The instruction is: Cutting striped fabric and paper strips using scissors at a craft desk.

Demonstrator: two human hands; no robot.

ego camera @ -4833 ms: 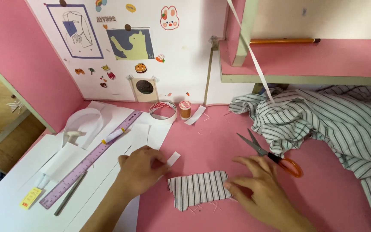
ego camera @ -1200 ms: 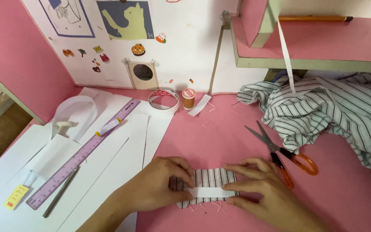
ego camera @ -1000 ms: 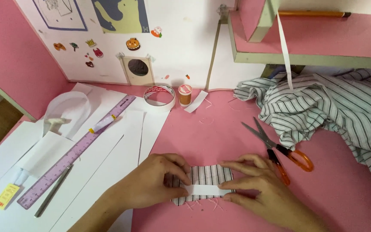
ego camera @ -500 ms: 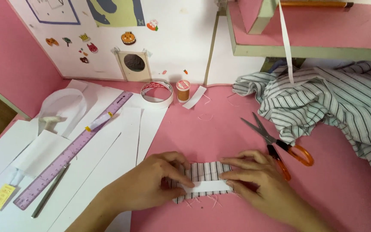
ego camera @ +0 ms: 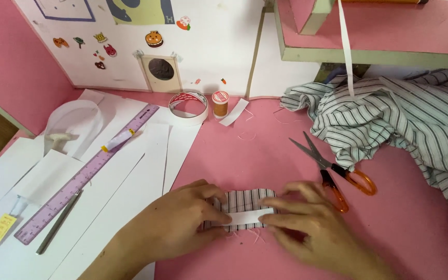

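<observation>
Head view: both hands lie flat and low on the pink tabletop [ego camera: 265,155], meeting over a small striped fabric piece [ego camera: 245,199]. The left hand [ego camera: 180,218] has its grip pressed down on the near left end of a white paper strip [ego camera: 247,218] laid across the cloth, fingertips pinning strip and fabric together so neither slides. The right hand [ego camera: 312,228] does the same at the strip's right end, its fingers spread and pushing flat rather than pinching. Holding both ends looks like a way to keep the strip straight along the fabric's lower edge.

Just right of the hands, orange-handled scissors [ego camera: 338,171] lie with blades apart, within easy reach. Beyond them a heap of striped cloth [ego camera: 390,119] is bunched against the shelf. To the left lie white paper sheets [ego camera: 146,171] with a purple ruler [ego camera: 86,173]; a tape roll [ego camera: 187,106] and thread spool [ego camera: 220,102] sit by the wall.
</observation>
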